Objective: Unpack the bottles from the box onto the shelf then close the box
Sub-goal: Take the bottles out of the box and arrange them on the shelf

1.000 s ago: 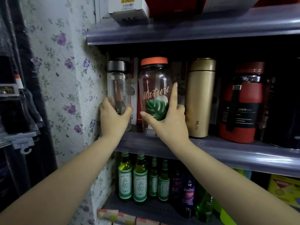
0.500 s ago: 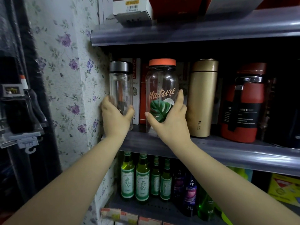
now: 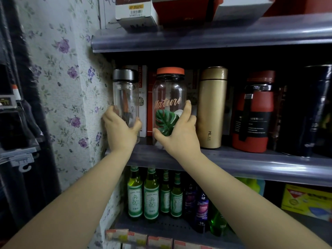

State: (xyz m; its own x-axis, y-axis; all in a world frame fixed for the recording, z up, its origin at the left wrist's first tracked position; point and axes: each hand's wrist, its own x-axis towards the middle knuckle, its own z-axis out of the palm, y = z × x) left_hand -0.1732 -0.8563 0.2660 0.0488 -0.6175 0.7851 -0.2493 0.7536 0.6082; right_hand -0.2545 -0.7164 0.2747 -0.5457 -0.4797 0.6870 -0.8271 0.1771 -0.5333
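The left hand [image 3: 120,131] grips the lower body of the clear bottle with the grey cap [image 3: 125,97]: thumb on the right side of the glass, fingers wrapped round the left side. The bottle stands upright on the middle shelf [image 3: 251,164], close to the floral wallpaper [image 3: 71,83] that lies just left of the grip.

The right hand [image 3: 179,133] holds the lower body of the glass bottle with the orange lid [image 3: 169,97]. The thumb presses the left front of the glass below the green leaf print; the fingers curl round the right side, with one fingertip reaching up beside the "Nature" lettering. This bottle also stands upright on the same shelf, just right of the left-hand grip, with a narrow gap between the two bottles.

Immediately right of the right-hand grip stands the gold flask [image 3: 212,106], near the fingers; contact cannot be determined. Further right stands the red flask [image 3: 253,112], well apart from the grip.

Behind both held bottles, upright cartons [image 3: 143,83] show through the gap.

Below the grips, on the lower shelf, stands a row of green bottles [image 3: 143,194]. Above the grips, boxes [image 3: 136,13] rest on the upper shelf [image 3: 197,38].
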